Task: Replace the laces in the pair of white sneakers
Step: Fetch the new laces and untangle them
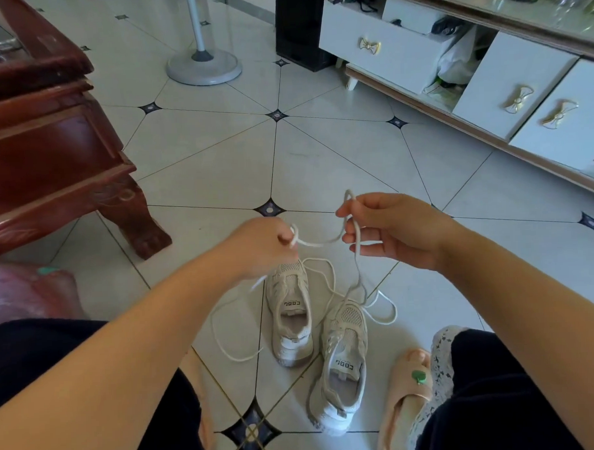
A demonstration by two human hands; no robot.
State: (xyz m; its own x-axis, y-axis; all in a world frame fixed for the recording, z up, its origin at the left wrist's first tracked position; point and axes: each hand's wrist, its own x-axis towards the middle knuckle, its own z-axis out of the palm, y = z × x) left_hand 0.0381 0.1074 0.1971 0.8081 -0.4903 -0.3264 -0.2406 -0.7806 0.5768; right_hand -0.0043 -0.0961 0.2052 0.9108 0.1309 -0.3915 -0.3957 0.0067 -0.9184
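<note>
Two white sneakers stand side by side on the tiled floor, the left sneaker (291, 319) a little further away than the right sneaker (342, 364). Both show open tongues without lacing. A white lace (318, 243) is stretched in the air between my hands above the shoes. My left hand (262, 248) grips one part of it with curled fingers. My right hand (390, 230) pinches a loop of it, and the rest hangs down to the right sneaker. Another loose lace (225, 335) lies on the floor around the shoes.
A dark red carved wooden table (50, 156) stands at the left. A fan base (204, 68) sits further back. A white cabinet (486, 83) with open drawers runs along the right. A pink slipper (405, 389) is on my foot beside the right sneaker.
</note>
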